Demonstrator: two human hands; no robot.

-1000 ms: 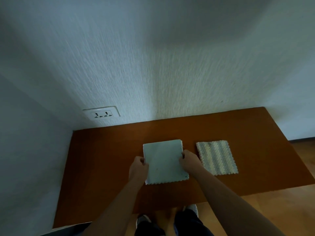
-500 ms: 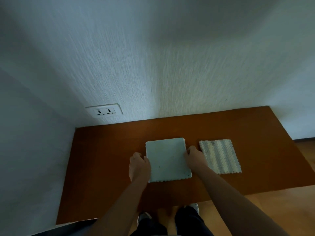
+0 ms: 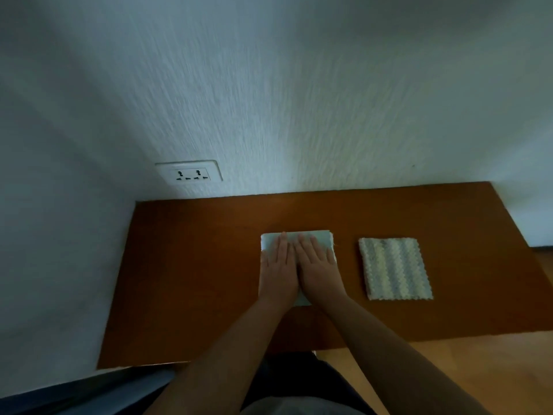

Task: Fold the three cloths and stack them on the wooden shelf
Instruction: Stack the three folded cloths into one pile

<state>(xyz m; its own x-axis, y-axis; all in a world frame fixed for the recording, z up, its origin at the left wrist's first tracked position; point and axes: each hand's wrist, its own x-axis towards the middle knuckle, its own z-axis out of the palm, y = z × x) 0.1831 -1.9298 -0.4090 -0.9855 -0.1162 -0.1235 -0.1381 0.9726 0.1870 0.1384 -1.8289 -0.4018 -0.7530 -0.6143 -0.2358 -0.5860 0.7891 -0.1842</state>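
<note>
Left hand (image 3: 276, 272) and right hand (image 3: 319, 269), both palm down and flat, lie side by side and touch along their inner edges. The fingers (image 3: 311, 248) are straight, held together and point away from the body. The bare left forearm (image 3: 215, 354) and right forearm (image 3: 389, 351) reach forward and converge toward the wrists.

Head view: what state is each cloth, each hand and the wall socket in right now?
Pale cloth: folded, flat on the wooden shelf, under both hands.
Striped cloth: folded, flat, apart to the right, untouched.
Left hand: fingers straight, pressing pale cloth.
Right hand: fingers straight, pressing pale cloth.
Wall socket: nothing plugged in.
</note>
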